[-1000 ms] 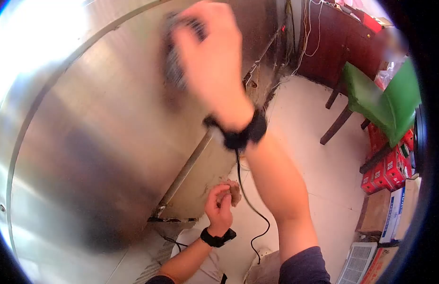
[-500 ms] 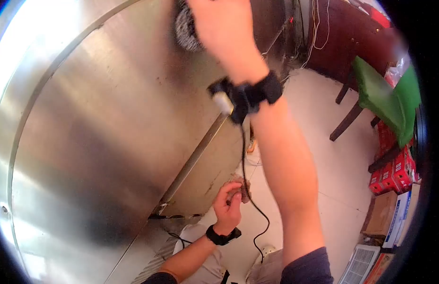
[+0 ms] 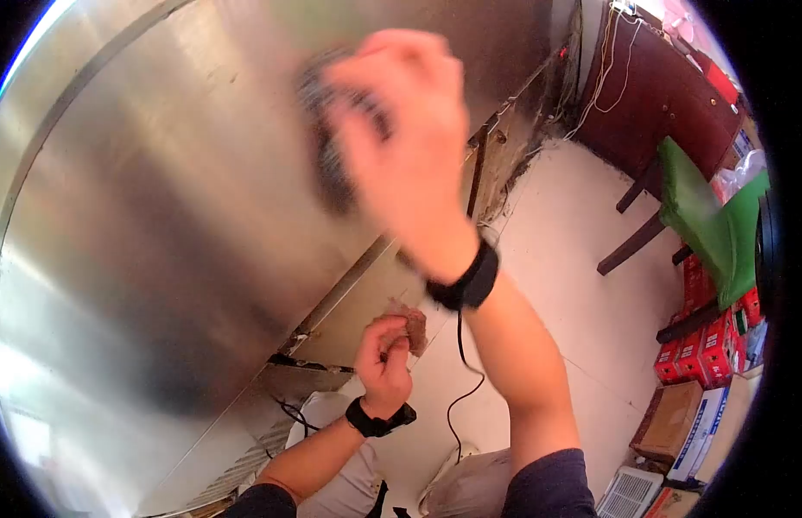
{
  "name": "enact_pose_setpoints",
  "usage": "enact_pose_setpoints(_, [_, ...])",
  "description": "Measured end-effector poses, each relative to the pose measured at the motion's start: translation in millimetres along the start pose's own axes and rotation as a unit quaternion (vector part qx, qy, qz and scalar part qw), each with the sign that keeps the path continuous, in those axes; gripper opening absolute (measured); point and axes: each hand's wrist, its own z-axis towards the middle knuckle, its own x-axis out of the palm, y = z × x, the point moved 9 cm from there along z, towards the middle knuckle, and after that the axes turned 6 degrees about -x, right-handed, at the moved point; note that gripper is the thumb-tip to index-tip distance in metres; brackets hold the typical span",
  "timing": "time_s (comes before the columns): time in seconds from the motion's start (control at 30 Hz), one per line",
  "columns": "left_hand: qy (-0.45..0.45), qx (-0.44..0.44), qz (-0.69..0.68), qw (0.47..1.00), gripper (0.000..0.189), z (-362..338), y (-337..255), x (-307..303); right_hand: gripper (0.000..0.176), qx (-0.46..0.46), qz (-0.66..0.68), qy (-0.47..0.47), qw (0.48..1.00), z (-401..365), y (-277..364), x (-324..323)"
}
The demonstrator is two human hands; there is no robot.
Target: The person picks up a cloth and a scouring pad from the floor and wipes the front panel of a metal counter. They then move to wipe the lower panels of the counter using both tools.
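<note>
My right hand (image 3: 409, 138), smeared by motion, is closed around a dark grey steel wool scrubber (image 3: 327, 129). The scrubber lies against a large brushed-metal panel (image 3: 185, 198), which has darker streaks and small specks. Lower down, my left hand (image 3: 383, 363) is closed with fingers and thumb pinching a small, crumpled, reddish-brown cloth (image 3: 415, 332). It is held close to the panel's lower edge, above the floor. Both wrists wear black bands, and a black cable (image 3: 461, 380) hangs from the right one.
A green-seated chair (image 3: 690, 194) with dark legs stands on the pale tiled floor (image 3: 548, 198) to the right. Red boxes (image 3: 707, 345) and a cardboard box (image 3: 668, 419) are stacked near it. Loose wires (image 3: 604, 86) run down a dark red cabinet (image 3: 651, 95) at the back.
My right hand has come down the panel with the scrubber, towards me. My left hand, still pinching the cloth, appears slightly further left and higher as the view shifts.
</note>
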Motion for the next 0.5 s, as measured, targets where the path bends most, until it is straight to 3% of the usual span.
enact_pose_setpoints(0.03, [-0.03, 0.036, 0.038, 0.998, 0.03, 2, -14, -5, 0.017, 0.008, 0.004, -0.014, 1.0, 0, -16, -2])
enact_pose_setpoints(0.07, [-0.057, 0.085, 0.121, 0.987, 0.028, 1, -23, -11, 0.019, 0.111, 0.019, -0.032, 0.993, -5, -57, -5])
enact_pose_setpoints(0.1, [-0.057, 0.08, 0.12, 0.988, 0.028, -3, -21, -16, 0.02, 0.142, 0.035, -0.04, 0.989, -13, -68, -5])
enact_pose_setpoints(0.17, [-0.056, 0.095, 0.092, 0.99, 0.028, -6, -22, -20, 0.019, 0.034, 0.032, -0.013, 0.999, -22, -13, 0])
enact_pose_setpoints(0.23, [-0.059, 0.088, 0.076, 0.991, 0.028, -7, -31, -20, 0.021, -0.003, 0.102, -0.002, 0.995, -24, 24, 5])
enact_pose_setpoints(0.3, [-0.07, 0.082, 0.063, 0.992, 0.029, -5, -38, -26, 0.018, 0.031, 0.05, -0.018, 0.998, -21, -16, 2])
enact_pose_setpoints(0.37, [-0.125, 0.111, 0.094, 0.981, 0.03, -4, -50, -35, 0.011, 0.157, 0.056, -0.033, 0.986, -29, -61, -2])
enact_pose_setpoints(0.43, [-0.135, 0.122, 0.076, 0.98, 0.033, -6, -48, -35, 0.024, 0.089, 0.012, 0.079, 0.993, -37, -6, 4])
enact_pose_setpoints(0.5, [-0.133, 0.177, 0.12, 0.968, 0.035, -12, -61, -36, 0.023, 0.071, 0.049, 0.047, 0.995, -34, -9, 0])
